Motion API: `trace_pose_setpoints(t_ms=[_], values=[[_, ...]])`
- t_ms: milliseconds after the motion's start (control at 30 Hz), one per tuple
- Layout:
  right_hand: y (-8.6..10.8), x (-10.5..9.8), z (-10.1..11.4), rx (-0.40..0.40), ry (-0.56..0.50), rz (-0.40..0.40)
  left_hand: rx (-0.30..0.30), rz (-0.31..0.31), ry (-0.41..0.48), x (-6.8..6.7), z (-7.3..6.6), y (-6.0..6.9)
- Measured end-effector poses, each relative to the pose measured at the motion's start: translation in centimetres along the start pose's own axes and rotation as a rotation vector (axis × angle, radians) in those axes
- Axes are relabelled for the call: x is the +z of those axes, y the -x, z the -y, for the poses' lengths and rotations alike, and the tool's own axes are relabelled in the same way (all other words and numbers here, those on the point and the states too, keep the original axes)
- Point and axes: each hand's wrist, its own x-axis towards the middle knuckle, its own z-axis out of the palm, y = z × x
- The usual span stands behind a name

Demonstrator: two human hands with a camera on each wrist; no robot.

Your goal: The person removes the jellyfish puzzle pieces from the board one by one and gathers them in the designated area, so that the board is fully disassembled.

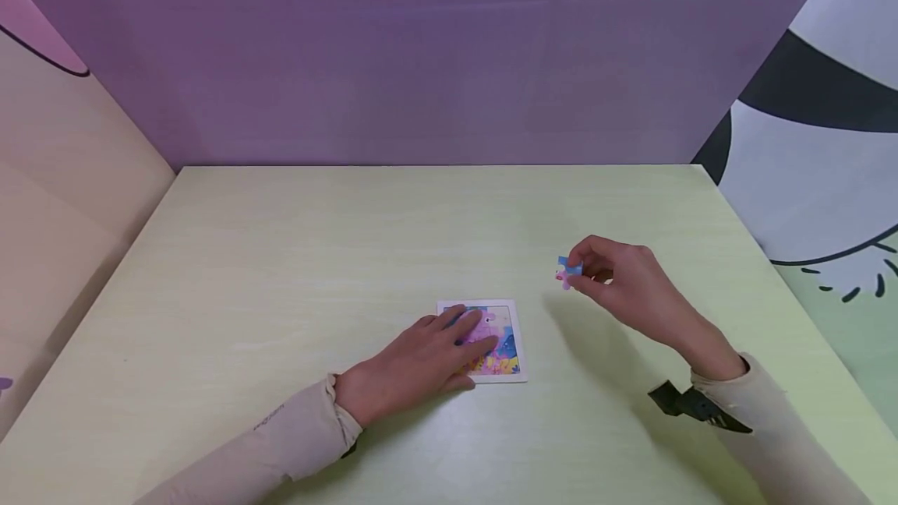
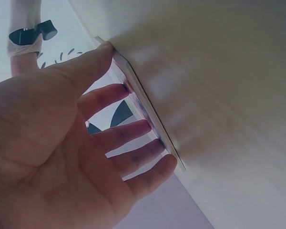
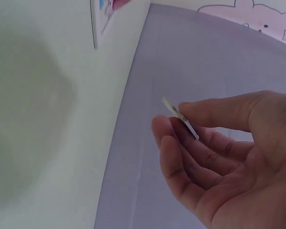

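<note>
A small jigsaw puzzle in a white frame lies flat near the middle of the table, its picture pink, blue and yellow. My left hand rests on it with spread fingers that cover its left part; in the left wrist view the fingertips touch its surface and the thumb lies at its edge. Above the table to the right, my right hand pinches a blue and pink puzzle piece between thumb and fingers. The right wrist view shows that piece edge-on, apart from the frame.
The pale table runs back to a purple wall panel. Side panels with cartoon drawings stand at left and right. A dark strap device sits on the right wrist.
</note>
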Motion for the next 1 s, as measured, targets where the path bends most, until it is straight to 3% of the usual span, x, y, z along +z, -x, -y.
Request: trace_pose_setpoints(t_ms=[200, 400, 800, 1000], values=[[0.2, -1.8, -1.1, 0.022, 0.047, -0.026, 0.002, -0.007, 0.013, 0.0, 0.0, 0.0], [0.5, -3.1, -2.0, 0.118, 0.04, -0.032, 0.003, -0.01, 0.005, 0.0, 0.1, 0.2], [0.2, -2.9, -4.2, 0.12, 0.008, -0.002, 0.019, -0.035, 0.003, 0.2, 0.2, 0.5], [-0.1, -2.7, -6.6, 0.157, 0.013, 0.039, 0.023, -0.034, -0.008, 0.0, 0.3, 0.5]])
